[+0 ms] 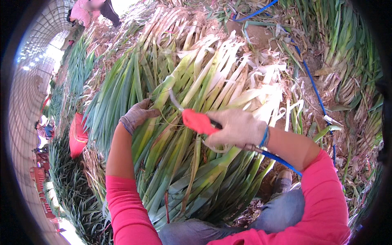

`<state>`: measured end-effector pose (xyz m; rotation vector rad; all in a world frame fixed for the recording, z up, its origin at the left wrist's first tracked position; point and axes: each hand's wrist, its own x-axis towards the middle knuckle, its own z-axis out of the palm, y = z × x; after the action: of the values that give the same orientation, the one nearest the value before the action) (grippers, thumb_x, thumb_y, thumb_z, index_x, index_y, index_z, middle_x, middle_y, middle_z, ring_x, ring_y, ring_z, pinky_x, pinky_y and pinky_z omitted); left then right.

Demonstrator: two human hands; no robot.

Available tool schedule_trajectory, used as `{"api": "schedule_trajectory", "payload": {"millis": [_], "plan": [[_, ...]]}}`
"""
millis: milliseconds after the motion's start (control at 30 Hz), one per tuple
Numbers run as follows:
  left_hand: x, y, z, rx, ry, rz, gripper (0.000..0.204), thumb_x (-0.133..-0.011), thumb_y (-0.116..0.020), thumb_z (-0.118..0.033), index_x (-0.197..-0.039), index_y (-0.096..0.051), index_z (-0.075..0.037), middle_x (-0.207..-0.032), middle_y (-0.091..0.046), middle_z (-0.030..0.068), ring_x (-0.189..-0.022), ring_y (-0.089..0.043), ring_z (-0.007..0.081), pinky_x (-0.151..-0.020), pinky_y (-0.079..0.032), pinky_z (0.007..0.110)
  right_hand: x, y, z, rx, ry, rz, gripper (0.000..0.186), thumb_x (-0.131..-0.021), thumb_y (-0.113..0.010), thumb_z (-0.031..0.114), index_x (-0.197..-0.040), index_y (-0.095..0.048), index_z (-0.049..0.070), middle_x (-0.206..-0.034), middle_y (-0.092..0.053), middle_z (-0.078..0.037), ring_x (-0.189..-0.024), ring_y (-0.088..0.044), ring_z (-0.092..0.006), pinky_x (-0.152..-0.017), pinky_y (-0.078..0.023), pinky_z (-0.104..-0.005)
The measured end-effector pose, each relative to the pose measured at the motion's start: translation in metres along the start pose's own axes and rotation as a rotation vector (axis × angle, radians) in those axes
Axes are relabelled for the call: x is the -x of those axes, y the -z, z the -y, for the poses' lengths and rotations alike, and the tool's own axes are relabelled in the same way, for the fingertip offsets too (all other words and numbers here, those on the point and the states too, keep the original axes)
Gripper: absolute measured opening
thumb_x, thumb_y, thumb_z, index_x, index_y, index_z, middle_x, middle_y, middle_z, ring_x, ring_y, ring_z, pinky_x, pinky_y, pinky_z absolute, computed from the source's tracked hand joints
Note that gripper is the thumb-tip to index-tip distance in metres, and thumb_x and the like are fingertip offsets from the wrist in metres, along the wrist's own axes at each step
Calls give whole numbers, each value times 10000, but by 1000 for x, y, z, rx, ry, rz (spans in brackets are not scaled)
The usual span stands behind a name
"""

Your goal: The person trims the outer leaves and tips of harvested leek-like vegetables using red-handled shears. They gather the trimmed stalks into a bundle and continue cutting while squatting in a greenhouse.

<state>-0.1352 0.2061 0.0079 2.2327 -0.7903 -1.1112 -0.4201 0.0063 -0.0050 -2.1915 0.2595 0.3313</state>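
Note:
A large pile of leeks [163, 163] spreads in front of me, green leaves to the left and near, pale stalks [228, 77] and roots toward the far right. My right hand [239, 128], in a pale glove, is closed around a small knife [198, 121] with a red and black handle. Its curved, light-coloured blade [174, 99] points to the far left over the stalks. My left hand [139, 115], also gloved, is bent round a leek near the base of its leaves, left of the blade. Part of its fingers is hidden among the leaves.
A blue strap with a metal clip [255, 149] hangs at my right wrist. Another blue cord [312, 77] runs along the ground at right. More leeks [351, 53] lie beyond it. A red bag [77, 136] sits at left; a person [85, 14] is at far left.

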Motion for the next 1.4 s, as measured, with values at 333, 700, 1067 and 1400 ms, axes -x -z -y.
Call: {"api": "schedule_trajectory", "payload": {"millis": [333, 700, 1067, 1400], "plan": [[4, -6, 8, -79, 21, -75, 932, -796, -817, -313, -1500, -323, 46, -1522, -416, 170, -1400, -393, 268, -1154, -293, 337, -31, 39, -27, -34, -108, -243, 642, -711, -706, 570, -1131, -657, 88, -894, -705, -189, -879, -699, -315, -823, -538, -420], [8, -7, 19, -5, 27, -78, 879, -813, -803, -278, -1498, -343, 24, -1479, -468, 154, -1356, -438, 248, -1133, -322, 336, -4, 7, -1, 2, 52, -50, 569, -734, -702, 545, -1116, -660, 125, -701, -660, -86, -643, -674, -204, -657, -567, -374], [16, -17, 15, 37, 23, -77, 755, -845, -778, -228, -1453, -416, 36, -1327, -579, 109, -1182, -548, 184, -1038, -410, 314, -68, 72, -62, -14, -233, -395, 701, -659, -705, 598, -1056, -695, 20, -1042, -696, -224, -993, -676, -347, -904, -514, -422], [19, -18, 19, 49, 111, -24, 630, -868, -758, -261, -1363, -530, 54, -1157, -666, 62, -1035, -600, 138, -949, -462, 279, -18, 38, -39, -151, -176, -53, 770, -695, -700, 617, -1293, -616, 140, -903, -708, -185, -867, -704, -300, -816, -544, -423]]}}
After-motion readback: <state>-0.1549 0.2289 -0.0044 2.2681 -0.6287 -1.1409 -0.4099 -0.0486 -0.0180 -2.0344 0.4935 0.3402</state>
